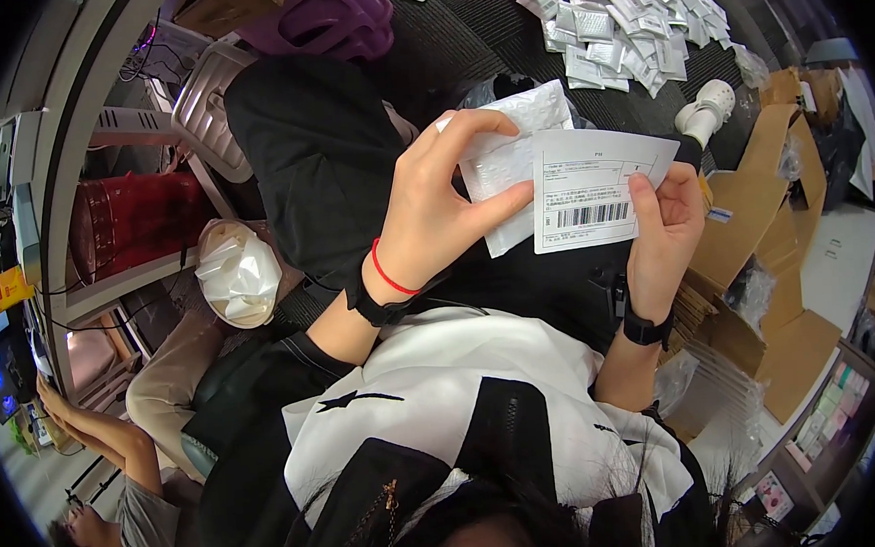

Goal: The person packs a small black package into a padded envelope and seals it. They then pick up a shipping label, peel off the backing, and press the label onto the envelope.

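Above my lap, my left hand [442, 188] grips a white padded mailer [499, 164], thumb on its near face and fingers round the far edge. My right hand [667, 221] pinches a white printed label sheet [583, 169] with a barcode between thumb and fingers. The sheet lies in front of the mailer's right part and hides it. Its left edge is close to my left thumb; whether they touch I cannot tell. Behind the sheet, the right fingers are partly out of sight.
Many white mailers [633, 26] lie heaped on the dark floor at the far right, near a white clog [706, 112]. Cardboard boxes [770, 223] crowd the right. At left are a lined waste bin [237, 276] and a desk frame [124, 308]; another person [157, 521] sits there. A purple stool [327, 20] stands ahead.
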The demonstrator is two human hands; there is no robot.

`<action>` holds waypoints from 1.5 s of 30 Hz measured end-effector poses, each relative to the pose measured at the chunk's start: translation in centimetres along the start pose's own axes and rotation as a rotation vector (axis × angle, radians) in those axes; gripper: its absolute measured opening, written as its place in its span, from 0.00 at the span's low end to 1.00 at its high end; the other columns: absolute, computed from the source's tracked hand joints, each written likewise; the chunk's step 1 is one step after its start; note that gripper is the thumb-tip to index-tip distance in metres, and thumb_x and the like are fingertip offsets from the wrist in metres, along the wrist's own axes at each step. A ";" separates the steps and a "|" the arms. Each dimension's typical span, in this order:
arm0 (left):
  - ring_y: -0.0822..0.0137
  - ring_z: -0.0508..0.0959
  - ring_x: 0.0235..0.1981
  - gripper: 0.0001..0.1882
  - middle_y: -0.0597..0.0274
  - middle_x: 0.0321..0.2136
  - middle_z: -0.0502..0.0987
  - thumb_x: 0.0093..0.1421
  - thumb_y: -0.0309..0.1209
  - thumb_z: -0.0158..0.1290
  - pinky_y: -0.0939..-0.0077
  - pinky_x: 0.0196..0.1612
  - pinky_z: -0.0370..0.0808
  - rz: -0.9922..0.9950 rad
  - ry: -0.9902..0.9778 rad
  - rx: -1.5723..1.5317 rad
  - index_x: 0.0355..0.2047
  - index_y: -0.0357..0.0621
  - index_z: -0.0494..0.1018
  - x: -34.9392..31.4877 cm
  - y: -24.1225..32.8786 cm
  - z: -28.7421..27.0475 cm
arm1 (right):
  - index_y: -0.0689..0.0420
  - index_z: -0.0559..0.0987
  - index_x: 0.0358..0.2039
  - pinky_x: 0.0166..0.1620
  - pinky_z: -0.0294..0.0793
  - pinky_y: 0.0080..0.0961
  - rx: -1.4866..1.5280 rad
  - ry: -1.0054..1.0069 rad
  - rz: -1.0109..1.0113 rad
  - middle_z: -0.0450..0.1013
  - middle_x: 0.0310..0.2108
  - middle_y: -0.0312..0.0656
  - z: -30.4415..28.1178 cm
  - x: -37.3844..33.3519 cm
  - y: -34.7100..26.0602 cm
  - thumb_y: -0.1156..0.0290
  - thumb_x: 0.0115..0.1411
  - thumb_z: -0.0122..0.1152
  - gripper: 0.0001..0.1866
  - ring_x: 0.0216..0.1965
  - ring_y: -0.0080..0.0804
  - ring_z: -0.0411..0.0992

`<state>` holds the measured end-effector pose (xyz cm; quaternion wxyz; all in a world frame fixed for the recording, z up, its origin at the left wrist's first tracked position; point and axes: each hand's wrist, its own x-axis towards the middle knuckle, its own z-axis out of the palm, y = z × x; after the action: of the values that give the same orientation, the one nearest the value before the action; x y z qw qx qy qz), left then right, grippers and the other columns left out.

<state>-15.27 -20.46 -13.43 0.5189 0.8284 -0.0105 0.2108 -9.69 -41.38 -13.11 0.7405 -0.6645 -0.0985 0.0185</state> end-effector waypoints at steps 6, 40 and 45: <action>0.67 0.78 0.34 0.23 0.60 0.36 0.77 0.42 0.29 0.65 0.77 0.37 0.74 -0.028 -0.009 -0.017 0.40 0.40 0.73 -0.1 0.2 0.2 | 0.61 0.71 0.35 0.36 0.65 0.11 -0.042 0.013 -0.001 0.73 0.29 0.35 -0.1 0.0 0.1 0.77 0.62 0.58 0.05 0.30 0.13 0.67; 0.68 0.78 0.35 0.21 0.58 0.36 0.77 0.46 0.30 0.66 0.77 0.36 0.75 -0.020 -0.006 -0.005 0.39 0.38 0.73 0.0 0.0 0.1 | 0.60 0.70 0.34 0.38 0.65 0.11 0.116 0.103 -0.016 0.73 0.31 0.34 -0.4 -0.4 -0.1 0.78 0.61 0.57 0.04 0.31 0.12 0.67; 0.67 0.78 0.35 0.21 0.58 0.36 0.77 0.45 0.29 0.65 0.77 0.36 0.75 -0.019 -0.008 -0.023 0.40 0.38 0.73 -0.1 0.2 0.3 | 0.61 0.69 0.36 0.37 0.69 0.13 -0.034 0.036 -0.015 0.74 0.33 0.39 0.1 -0.4 -0.4 0.80 0.57 0.62 0.10 0.34 0.16 0.71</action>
<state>-15.32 -20.81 -13.37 0.5303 0.8232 -0.0071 0.2024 -10.12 -41.39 -12.78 0.7308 -0.6766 -0.0903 -0.0007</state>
